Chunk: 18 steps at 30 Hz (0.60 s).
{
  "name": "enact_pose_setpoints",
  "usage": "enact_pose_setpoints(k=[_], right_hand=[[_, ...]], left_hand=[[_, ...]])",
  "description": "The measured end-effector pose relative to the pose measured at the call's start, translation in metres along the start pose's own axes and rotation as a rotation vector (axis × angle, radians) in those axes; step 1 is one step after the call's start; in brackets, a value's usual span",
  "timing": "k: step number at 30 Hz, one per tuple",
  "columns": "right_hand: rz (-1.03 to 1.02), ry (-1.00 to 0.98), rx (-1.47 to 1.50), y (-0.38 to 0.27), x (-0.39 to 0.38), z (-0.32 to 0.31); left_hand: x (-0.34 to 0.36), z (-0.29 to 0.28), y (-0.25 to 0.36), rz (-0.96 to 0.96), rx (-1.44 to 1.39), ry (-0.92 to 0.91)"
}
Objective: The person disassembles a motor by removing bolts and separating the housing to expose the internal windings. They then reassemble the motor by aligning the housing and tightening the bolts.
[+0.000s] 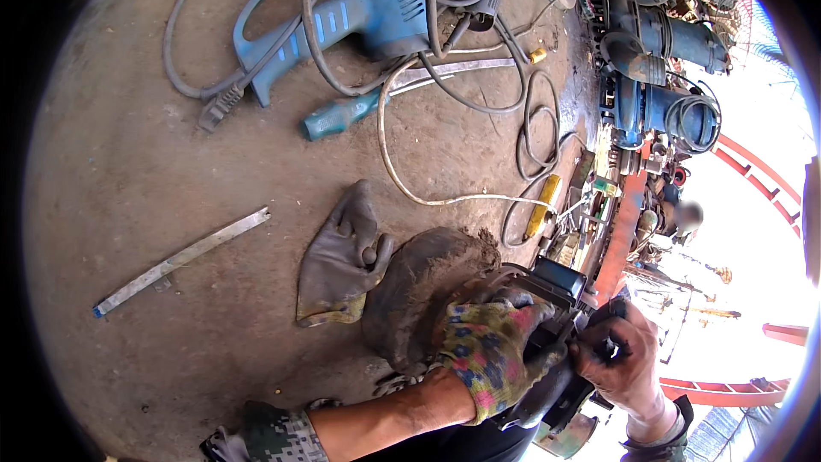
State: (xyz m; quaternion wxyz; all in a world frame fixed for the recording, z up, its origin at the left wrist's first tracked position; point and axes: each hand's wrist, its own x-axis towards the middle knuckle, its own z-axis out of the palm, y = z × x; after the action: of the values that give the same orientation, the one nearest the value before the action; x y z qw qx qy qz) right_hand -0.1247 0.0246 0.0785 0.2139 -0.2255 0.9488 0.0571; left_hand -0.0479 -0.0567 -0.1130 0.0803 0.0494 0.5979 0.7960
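My left hand (496, 351), in a patterned, grimy glove, grips a dark metal part (556, 287) with a glossy black housing at its top. My right hand (620, 355), bare and blackened, has its fingers curled at the right side of that part; whatever is between them I cannot make out. Just left of my hands lie a dark, worn cushion-like pad (419, 282) and a grey work glove (342, 248).
A blue power tool (359, 17), looping cables and a teal-handled tool (338, 120) lie farther up. A metal strip (184, 261) lies left, a yellow bar (540, 205) near the right. Blue machines (667, 120), orange frames (753, 167) and clutter line the right side.
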Motion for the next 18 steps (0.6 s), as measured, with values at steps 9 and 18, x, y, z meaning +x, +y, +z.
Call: enact_pose_setpoints(k=[9, 18], right_hand=[[0.112, -0.121, 0.098, -0.001, 0.001, -0.012], [-0.046, -0.084, -0.015, 0.005, 0.002, -0.005]], left_hand=[[0.002, -0.006, -0.001, -0.032, -0.005, -0.108], [0.001, -0.009, -0.001, 0.050, -0.029, -0.017]])
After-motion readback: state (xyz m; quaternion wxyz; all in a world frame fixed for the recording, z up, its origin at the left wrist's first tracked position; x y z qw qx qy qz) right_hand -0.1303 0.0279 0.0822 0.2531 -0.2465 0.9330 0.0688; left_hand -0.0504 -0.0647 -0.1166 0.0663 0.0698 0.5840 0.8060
